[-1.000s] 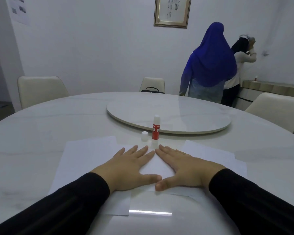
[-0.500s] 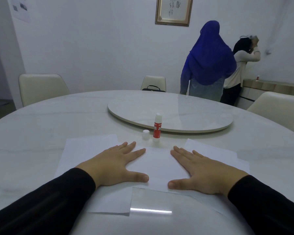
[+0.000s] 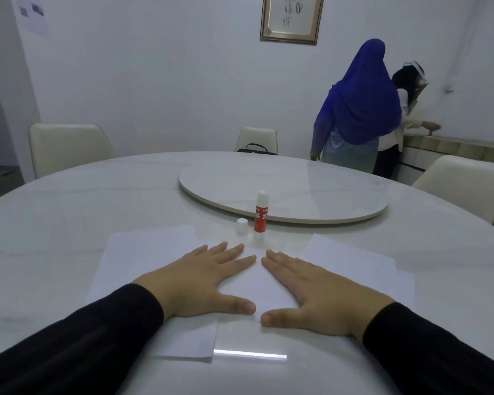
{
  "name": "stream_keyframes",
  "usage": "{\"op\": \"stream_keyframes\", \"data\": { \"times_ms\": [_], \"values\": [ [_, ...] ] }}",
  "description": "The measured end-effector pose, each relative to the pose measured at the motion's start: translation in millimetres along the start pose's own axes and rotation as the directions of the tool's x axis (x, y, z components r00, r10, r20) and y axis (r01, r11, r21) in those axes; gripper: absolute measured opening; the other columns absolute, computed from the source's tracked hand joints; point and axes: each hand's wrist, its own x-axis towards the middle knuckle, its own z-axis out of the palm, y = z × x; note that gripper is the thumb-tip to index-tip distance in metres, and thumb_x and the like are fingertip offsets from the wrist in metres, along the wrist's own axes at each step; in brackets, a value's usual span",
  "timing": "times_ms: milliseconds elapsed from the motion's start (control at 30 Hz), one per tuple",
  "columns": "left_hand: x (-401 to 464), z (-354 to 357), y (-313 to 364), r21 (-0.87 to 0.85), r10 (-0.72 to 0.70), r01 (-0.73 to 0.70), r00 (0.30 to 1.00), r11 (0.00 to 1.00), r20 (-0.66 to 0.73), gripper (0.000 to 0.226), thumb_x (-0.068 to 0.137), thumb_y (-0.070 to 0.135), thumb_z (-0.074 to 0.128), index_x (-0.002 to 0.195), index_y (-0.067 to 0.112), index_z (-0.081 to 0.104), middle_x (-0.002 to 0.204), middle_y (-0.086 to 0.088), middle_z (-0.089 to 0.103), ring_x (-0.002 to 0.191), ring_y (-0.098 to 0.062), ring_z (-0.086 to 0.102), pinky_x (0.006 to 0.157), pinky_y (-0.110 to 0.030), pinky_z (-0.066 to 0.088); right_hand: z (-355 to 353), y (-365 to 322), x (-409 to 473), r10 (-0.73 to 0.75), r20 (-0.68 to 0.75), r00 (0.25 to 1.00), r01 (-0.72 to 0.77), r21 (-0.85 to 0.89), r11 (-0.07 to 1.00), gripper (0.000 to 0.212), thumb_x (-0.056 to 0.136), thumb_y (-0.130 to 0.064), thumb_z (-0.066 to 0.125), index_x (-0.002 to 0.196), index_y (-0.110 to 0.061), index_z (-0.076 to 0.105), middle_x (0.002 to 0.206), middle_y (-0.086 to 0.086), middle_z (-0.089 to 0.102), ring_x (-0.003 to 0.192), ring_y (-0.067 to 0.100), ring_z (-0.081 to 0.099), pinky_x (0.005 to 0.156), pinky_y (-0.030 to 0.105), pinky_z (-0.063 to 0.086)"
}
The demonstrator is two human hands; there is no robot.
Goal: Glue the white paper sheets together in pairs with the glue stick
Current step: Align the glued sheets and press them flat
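A white paper sheet (image 3: 257,289) lies in front of me on the round table, and both my hands press flat on it. My left hand (image 3: 203,280) and my right hand (image 3: 311,289) have straight fingers, with fingertips and thumbs nearly meeting. More white paper (image 3: 143,252) lies under it to the left, and other sheets (image 3: 354,263) to the right. Just beyond the paper, the red and white glue stick (image 3: 261,215) stands upright and uncapped. Its white cap (image 3: 242,226) stands to its left.
A raised turntable (image 3: 297,189) sits at the middle of the white table (image 3: 69,212). Cream chairs (image 3: 69,146) ring the table. Two people (image 3: 360,109) stand with their backs to me at a counter at the far right.
My hands slid apart across the sheet half a second ago and have now come back together, fingertips and thumbs almost touching again. The far person lowered an arm to the counter.
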Motion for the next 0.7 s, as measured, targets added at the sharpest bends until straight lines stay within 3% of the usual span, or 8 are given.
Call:
{"op": "stream_keyframes", "data": {
  "times_ms": [133, 367, 567, 700],
  "values": [
    [-6.8, -2.3, -8.4, -0.014, -0.028, 0.028, 1.000, 0.999, 0.004, 0.093, 0.053, 0.096, 0.027, 0.134, 0.065, -0.007, 0.155, 0.021, -0.014, 0.142, -0.004, -0.015, 0.115, -0.031, -0.009, -3.8, 7.1, -5.7, 0.065, 0.024, 0.998, -0.065, -0.007, 0.998, 0.112, 0.061, -0.089, 0.039, 0.148, -0.039, -0.011, 0.154, -0.024, -0.017, 0.141, -0.003, -0.012, 0.112, 0.022, -0.004],
    [-13.6, -5.1, -16.4, -0.029, 0.003, -0.003, 1.000, 1.000, 0.009, 0.093, 0.057, 0.093, 0.036, 0.135, 0.064, -0.005, 0.154, 0.022, -0.015, 0.141, -0.002, -0.018, 0.114, -0.029, -0.010, -9.9, 24.4, -19.9, 0.157, 0.084, 0.984, -0.161, 0.044, 0.986, 0.130, 0.042, -0.093, 0.042, 0.147, -0.040, -0.014, 0.153, -0.023, -0.021, 0.144, 0.008, -0.014, 0.115, 0.030, -0.005],
    [-18.3, -6.9, -21.2, 0.012, 0.016, -0.017, 1.000, 1.000, 0.026, 0.090, 0.061, 0.088, 0.035, 0.136, 0.062, -0.007, 0.154, 0.022, -0.016, 0.141, -0.003, -0.018, 0.115, -0.031, -0.009, -16.5, 38.6, -22.3, 0.145, 0.136, 0.980, -0.161, 0.110, 0.981, 0.123, 0.060, -0.071, 0.068, 0.147, -0.039, -0.013, 0.149, -0.028, -0.019, 0.138, 0.003, -0.019, 0.109, 0.025, -0.007],
    [-17.6, -6.7, -22.8, 0.013, 0.023, -0.024, 0.999, 1.000, 0.040, 0.088, 0.067, 0.084, 0.041, 0.137, 0.060, -0.007, 0.154, 0.021, -0.017, 0.141, -0.004, -0.018, 0.116, -0.032, -0.009, -19.9, 46.8, -20.9, 0.120, 0.180, 0.976, -0.147, 0.147, 0.978, 0.126, 0.059, -0.066, 0.073, 0.146, -0.041, -0.013, 0.137, -0.033, -0.022, 0.139, 0.003, -0.018, 0.110, 0.026, -0.009]
  ]
}}
